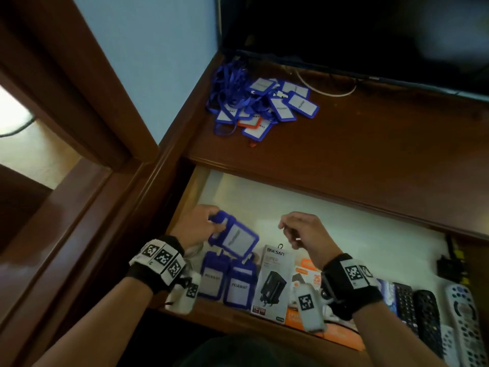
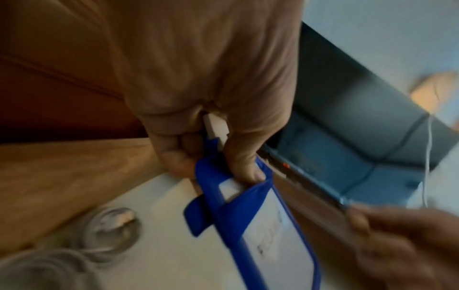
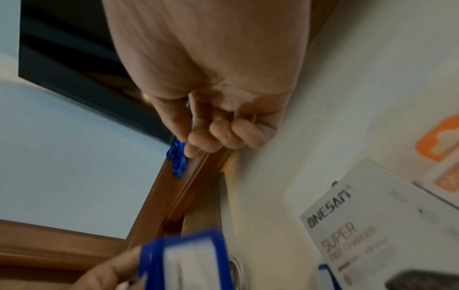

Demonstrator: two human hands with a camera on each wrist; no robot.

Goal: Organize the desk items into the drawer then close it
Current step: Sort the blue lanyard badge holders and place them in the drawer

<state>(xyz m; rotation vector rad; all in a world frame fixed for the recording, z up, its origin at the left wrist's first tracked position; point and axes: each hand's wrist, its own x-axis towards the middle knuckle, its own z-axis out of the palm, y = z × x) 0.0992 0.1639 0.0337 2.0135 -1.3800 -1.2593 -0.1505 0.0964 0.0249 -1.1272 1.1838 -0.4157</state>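
My left hand (image 1: pixel 203 225) hovers over the left part of the open drawer (image 1: pixel 344 234) and pinches a blue badge holder (image 1: pixel 234 237) by its top end. In the left wrist view the thumb and fingers (image 2: pixel 246 168) clamp the holder's (image 2: pixel 268 225) clip end. Two more blue badge holders (image 1: pixel 225 282) lie flat in the drawer's front left. A pile of blue badge holders with lanyards (image 1: pixel 264 104) lies on the desk top at the back left. My right hand (image 1: pixel 299 229) floats beside the held badge with fingers (image 3: pixel 223 137) curled and nothing in them.
In the drawer lie a white charger box (image 1: pixel 275 282), an orange box (image 1: pixel 307 271), several remotes (image 1: pixel 428 308) at the right and a coiled cable (image 2: pixel 104 231) at the left. A dark screen (image 1: pixel 344 30) stands behind the desk. The drawer's back is bare white.
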